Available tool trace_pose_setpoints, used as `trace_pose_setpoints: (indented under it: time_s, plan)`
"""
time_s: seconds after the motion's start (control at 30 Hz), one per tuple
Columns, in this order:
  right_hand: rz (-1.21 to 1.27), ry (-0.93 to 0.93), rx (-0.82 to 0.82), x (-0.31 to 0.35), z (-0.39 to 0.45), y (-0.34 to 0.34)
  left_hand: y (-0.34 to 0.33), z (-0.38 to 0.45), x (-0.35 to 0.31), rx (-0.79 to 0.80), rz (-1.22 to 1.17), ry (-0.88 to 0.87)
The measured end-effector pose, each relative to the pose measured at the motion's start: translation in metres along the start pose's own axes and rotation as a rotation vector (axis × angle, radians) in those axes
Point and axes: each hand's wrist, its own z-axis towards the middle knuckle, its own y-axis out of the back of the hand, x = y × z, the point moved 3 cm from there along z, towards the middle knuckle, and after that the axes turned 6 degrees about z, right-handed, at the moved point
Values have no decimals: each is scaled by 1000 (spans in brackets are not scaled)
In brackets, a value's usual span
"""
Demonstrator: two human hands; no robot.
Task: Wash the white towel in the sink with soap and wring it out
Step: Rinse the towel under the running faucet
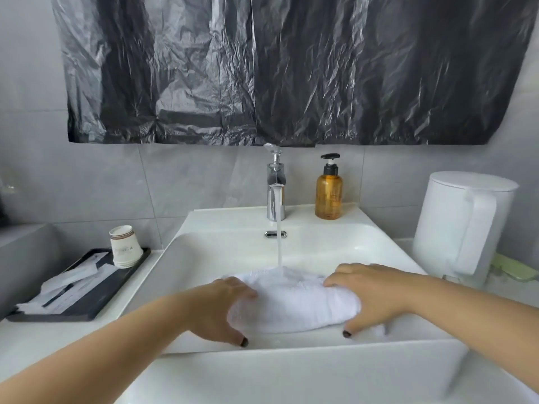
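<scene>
Soaking white towel (294, 304) in sink (233, 225)

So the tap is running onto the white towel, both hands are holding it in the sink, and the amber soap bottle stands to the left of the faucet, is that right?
Not quite. The head view shows the amber soap bottle standing to the right of the faucet, not the left. The rest holds: water runs onto the white towel, and the left hand and right hand hold it in the sink.
</scene>
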Motion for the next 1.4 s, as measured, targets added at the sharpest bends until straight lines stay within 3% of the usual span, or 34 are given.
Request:
trace_pose_setpoints:
  time_s: [0.13,0.2,0.23,0.3,0.37,0.47,0.6,0.7,0.77,0.83,0.9,1.1,1.2,1.4]
  plan:
    - [54,-46,47,-12,-3,-5,-16,2,-3,-17,376,-36]
    - [136,-66,-46,-17,3,-1,-10,4,-6,-69,513,-54]
    - [172,-80,-131,-21,7,3,-3,6,-9,-183,610,-75]
    - [301,-119,-299,-30,14,13,15,10,-6,-323,483,-18]
    - [421,-119,-436,-37,22,25,30,18,8,-342,239,88]
    - [507,-131,-516,-37,36,42,55,25,18,-591,-128,174]
    - [361,-39,-575,-27,33,83,75,26,26,-575,-359,200]
    - [194,-28,-335,-25,28,101,84,19,29,-507,-359,70]
    - [97,-30,-269,-30,31,106,91,15,30,-409,-292,24]
    - [82,-18,-301,-36,35,114,101,16,33,-372,-104,70]
    - [90,-12,-374,-41,38,125,115,18,41,-440,35,83]
    - [59,21,-692,-47,44,149,146,17,71,-774,17,59]
    - [17,45,-596,-43,45,124,124,15,72,-703,38,79]
    - [100,31,-123,-26,25,23,32,-8,63,-285,-49,74]
